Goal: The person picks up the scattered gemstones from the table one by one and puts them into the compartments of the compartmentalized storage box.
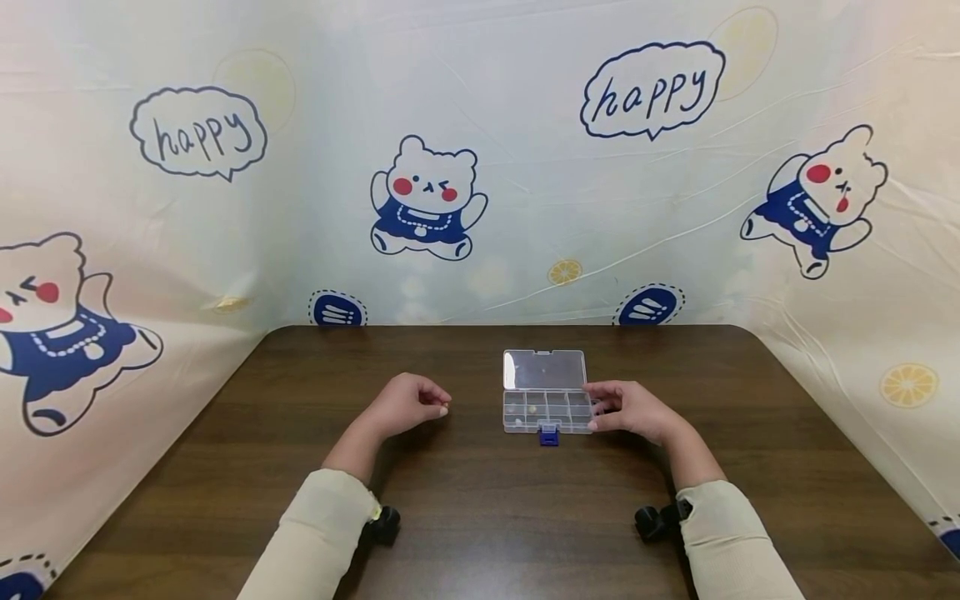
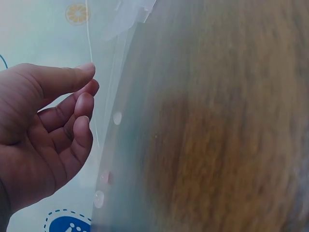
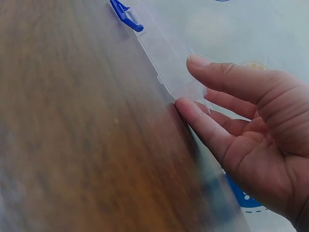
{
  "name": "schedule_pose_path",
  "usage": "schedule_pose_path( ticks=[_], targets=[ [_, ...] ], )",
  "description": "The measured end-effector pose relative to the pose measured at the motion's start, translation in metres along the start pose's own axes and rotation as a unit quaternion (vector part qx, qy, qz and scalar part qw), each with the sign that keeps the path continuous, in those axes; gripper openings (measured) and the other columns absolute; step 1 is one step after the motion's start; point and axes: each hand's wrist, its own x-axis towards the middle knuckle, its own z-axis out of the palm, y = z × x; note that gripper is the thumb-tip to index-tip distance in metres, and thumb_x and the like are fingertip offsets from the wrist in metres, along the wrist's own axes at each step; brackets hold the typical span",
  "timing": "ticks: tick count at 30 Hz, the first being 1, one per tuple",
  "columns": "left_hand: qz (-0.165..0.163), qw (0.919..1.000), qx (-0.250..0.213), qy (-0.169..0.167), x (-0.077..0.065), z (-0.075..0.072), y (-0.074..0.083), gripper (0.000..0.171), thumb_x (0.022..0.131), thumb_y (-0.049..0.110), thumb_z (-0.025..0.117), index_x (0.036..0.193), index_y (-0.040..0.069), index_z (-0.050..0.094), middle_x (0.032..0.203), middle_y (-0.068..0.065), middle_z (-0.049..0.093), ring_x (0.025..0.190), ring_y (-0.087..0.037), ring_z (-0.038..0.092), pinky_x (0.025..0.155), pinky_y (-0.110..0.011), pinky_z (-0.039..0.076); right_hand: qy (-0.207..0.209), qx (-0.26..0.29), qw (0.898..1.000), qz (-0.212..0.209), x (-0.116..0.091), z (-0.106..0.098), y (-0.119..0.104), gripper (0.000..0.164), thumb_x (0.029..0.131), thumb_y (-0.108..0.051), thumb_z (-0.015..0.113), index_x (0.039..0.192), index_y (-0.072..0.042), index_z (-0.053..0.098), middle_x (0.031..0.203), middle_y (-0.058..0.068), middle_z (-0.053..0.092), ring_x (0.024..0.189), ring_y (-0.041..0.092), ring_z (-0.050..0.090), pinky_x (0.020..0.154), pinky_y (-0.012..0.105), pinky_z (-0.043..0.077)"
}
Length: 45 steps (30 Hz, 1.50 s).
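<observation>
A clear plastic compartment box (image 1: 547,411) lies on the table with its lid (image 1: 543,370) tipped back and its blue latch (image 1: 550,437) facing the person. My right hand (image 1: 633,410) holds the box's right end between thumb and fingers, at the corner in the right wrist view. Several small pale pieces lie in the left compartments, among them a yellowish bead-like piece (image 1: 532,409). Left of the box, my left hand (image 1: 405,406) pinches a tiny orange piece (image 1: 447,405) between thumb and fingertips. That piece is hidden in the left wrist view.
The dark wooden table (image 1: 480,500) ends at a printed cloth backdrop (image 1: 525,167) behind and at both sides. In the left wrist view, a white oval piece (image 2: 118,118), a pinkish one (image 2: 106,177) and another white one (image 2: 99,199) show beyond the fingers.
</observation>
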Motion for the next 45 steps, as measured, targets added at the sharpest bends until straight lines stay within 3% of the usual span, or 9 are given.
schedule_pose_path(
  ticks=[22, 34, 45],
  targets=[
    [0.004, 0.9996, 0.002, 0.029, 0.006, 0.014, 0.015, 0.015, 0.085, 0.016, 0.077, 0.099, 0.011, 0.077, 0.087, 0.004, 0.067, 0.080, -0.017, 0.058, 0.075, -0.033, 0.052, -0.001, -0.002, 1.000, -0.001, 0.000, 0.000, -0.002, 0.067, 0.080, -0.006, 0.079, 0.138, 0.008, 0.047, 0.127, 0.026, 0.056, 0.104, 0.031, 0.058, 0.079, 0.026, 0.053],
    [0.027, 0.9991, -0.010, 0.030, 0.008, 0.020, 0.024, 0.015, 0.085, 0.015, 0.077, 0.098, 0.008, 0.077, 0.086, 0.005, 0.067, 0.079, -0.015, 0.058, 0.073, -0.031, 0.051, -0.002, -0.011, 1.000, -0.002, 0.000, 0.000, -0.001, 0.067, 0.081, -0.007, 0.079, 0.138, 0.008, 0.047, 0.128, 0.026, 0.056, 0.104, 0.030, 0.059, 0.080, 0.026, 0.052],
    [0.027, 0.9992, -0.020, 0.022, 0.008, 0.023, 0.037, 0.017, 0.086, 0.018, 0.076, 0.101, 0.009, 0.076, 0.086, 0.004, 0.067, 0.080, -0.018, 0.057, 0.072, -0.032, 0.051, -0.002, -0.004, 1.000, 0.002, -0.001, 0.000, -0.003, 0.067, 0.081, -0.006, 0.079, 0.138, 0.008, 0.047, 0.129, 0.026, 0.055, 0.105, 0.031, 0.058, 0.080, 0.027, 0.052]
  ],
)
